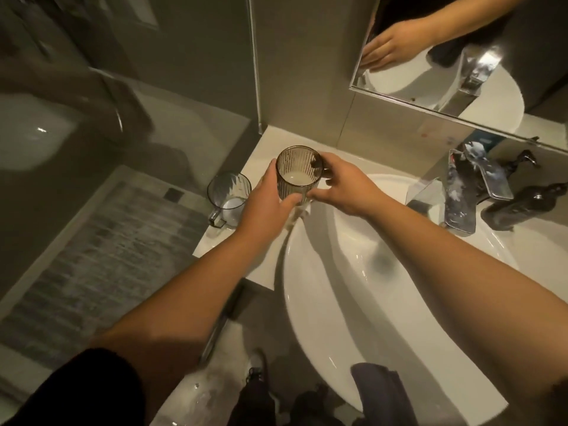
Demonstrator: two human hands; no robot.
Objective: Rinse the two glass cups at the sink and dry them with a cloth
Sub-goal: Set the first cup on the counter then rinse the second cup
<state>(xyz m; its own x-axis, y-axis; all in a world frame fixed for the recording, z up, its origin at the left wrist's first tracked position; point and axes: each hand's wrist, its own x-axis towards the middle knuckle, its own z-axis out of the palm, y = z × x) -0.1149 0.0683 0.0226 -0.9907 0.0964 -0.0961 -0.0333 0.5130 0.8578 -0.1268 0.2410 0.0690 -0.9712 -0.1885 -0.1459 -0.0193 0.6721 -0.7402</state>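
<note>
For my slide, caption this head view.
Both hands, left and right, hold a ribbed glass cup beside the sink.

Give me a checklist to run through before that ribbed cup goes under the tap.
1. Ribbed cup gripped: left hand wraps it, right hand at its handle side. Ok.
2. Cup upright: ok.
3. Basin free under the faucet: ok.
4. Water running: none visible. Not ok.
5. Second cup safely standing on the counter: ok.
6. Cloth within reach on the basin's near rim: ok.

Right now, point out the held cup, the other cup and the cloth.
held cup [296, 176], head view, ribbed inner wall
other cup [229, 192], head view, side wall near the rim
cloth [381, 385], head view, top of the fold
</note>
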